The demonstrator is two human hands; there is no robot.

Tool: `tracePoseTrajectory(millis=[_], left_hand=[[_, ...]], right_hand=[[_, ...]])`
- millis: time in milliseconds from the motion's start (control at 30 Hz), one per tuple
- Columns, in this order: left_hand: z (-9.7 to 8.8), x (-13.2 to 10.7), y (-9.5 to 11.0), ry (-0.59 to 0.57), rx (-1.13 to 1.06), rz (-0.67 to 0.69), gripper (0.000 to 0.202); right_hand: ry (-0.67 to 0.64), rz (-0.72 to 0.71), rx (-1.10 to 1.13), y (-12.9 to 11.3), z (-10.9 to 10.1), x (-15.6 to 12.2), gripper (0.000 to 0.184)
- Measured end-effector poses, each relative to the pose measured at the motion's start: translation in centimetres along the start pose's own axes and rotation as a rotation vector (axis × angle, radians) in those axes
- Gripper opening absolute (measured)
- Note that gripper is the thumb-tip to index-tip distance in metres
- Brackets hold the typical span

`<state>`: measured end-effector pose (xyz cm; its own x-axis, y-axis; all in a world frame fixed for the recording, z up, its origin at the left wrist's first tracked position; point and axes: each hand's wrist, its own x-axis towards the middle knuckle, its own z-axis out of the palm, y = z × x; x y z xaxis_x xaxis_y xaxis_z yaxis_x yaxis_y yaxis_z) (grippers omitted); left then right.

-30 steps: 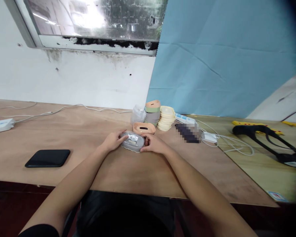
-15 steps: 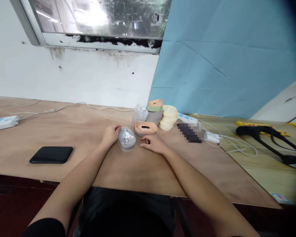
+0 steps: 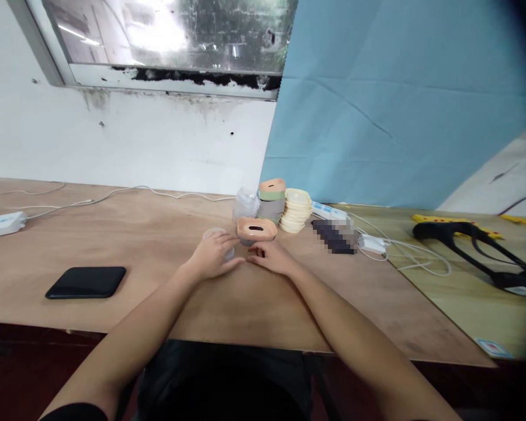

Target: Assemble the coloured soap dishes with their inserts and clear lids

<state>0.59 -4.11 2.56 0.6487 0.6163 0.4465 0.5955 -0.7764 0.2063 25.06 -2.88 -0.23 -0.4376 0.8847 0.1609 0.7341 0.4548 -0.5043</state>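
Observation:
My left hand (image 3: 214,255) lies over a clear plastic box (image 3: 212,233), fingers stretched across its top and thumb apart; most of the box is hidden beneath it. My right hand (image 3: 272,256) rests on the table just right of it, fingers loosely bent, holding nothing. Just beyond both hands sits a peach soap-dish-like tray (image 3: 256,230) with a dark oval slot, set on a grey base. Behind it stand a stack of peach, green and grey trays (image 3: 272,202), a pile of clear covers (image 3: 246,204) and a stack of cream trays (image 3: 295,209).
On the left lie a black phone-like slab (image 3: 86,282) and a power strip (image 3: 2,224). To the right are a blurred-out dark object (image 3: 335,237), a white charger (image 3: 372,244) with coiled cables, and a black strap-like frame (image 3: 469,240). A white cable (image 3: 142,187) runs along the back.
My left hand has moved from the clear box's left edge to over its top, covering most of it. My right hand stays nearly in place. The view has shifted slightly.

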Motion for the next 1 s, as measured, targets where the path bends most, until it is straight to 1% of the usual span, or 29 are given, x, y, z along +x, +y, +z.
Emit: tracePoseTrajectory(millis=[67,133,200,267,333,400,467,533,600,667,733,833,900,1000], left_hand=[[0.6,0.0,0.1,-0.096,0.033,0.035,0.055],[1.2,0.1,-0.5,-0.145,0.088,0.034,0.056],[1.7,0.1,-1.7,-0.139,0.146,0.025,0.055],[1.9,0.2,-3.1,-0.107,0.188,0.017,0.054],[1.8,0.3,-4.7,-0.064,0.218,-0.002,0.052],[1.6,0.5,-6.5,-0.013,0.25,-0.04,0.051],[1.3,0.7,-8.6,0.02,0.3,-0.061,0.049],[1.2,0.7,-10.9,0.062,0.37,-0.101,0.044],[1.2,0.7,-13.3,0.101,0.424,-0.179,0.04],[1.2,0.8,-15.6,0.153,0.467,-0.31,0.039],[1.3,1.1,-17.7,0.165,0.487,-0.417,0.041],[1.3,1.6,-19.8,0.16,0.508,-0.495,0.042],[1.4,2.0,-20.6,0.174,0.515,-0.521,0.042],[1.7,2.2,-20.9,0.214,0.504,-0.561,0.042]], right_hand=[[0.003,-0.001,-0.004,0.1,0.0,0.0,0.037],[0.016,-0.012,-0.01,0.2,0.1,-0.1,0.037],[0.044,-0.032,-0.016,0.1,0.2,-0.1,0.034],[0.111,-0.063,-0.027,-0.1,0.3,-0.2,0.027],[0.255,-0.114,-0.048,-0.3,0.0,-0.4,0.021],[0.465,-0.168,-0.079,-0.3,-0.7,-0.5,0.02],[0.679,-0.185,-0.122,0.4,-1.8,-0.7,0.019],[0.867,-0.139,-0.163,1.8,-3.3,-1.0,0.019],[1.042,-0.041,-0.179,3.7,-4.9,-1.2,0.021],[1.165,0.055,-0.176,5.7,-6.3,-1.3,0.022],[1.217,0.101,-0.207,7.4,-7.5,-1.2,0.022],[1.207,0.099,-0.291,8.9,-8.7,-0.6,0.021],[1.173,0.074,-0.366,9.5,-9.1,0.0,0.026],[1.089,0.074,-0.441,10.2,-9.4,0.8,0.036]])
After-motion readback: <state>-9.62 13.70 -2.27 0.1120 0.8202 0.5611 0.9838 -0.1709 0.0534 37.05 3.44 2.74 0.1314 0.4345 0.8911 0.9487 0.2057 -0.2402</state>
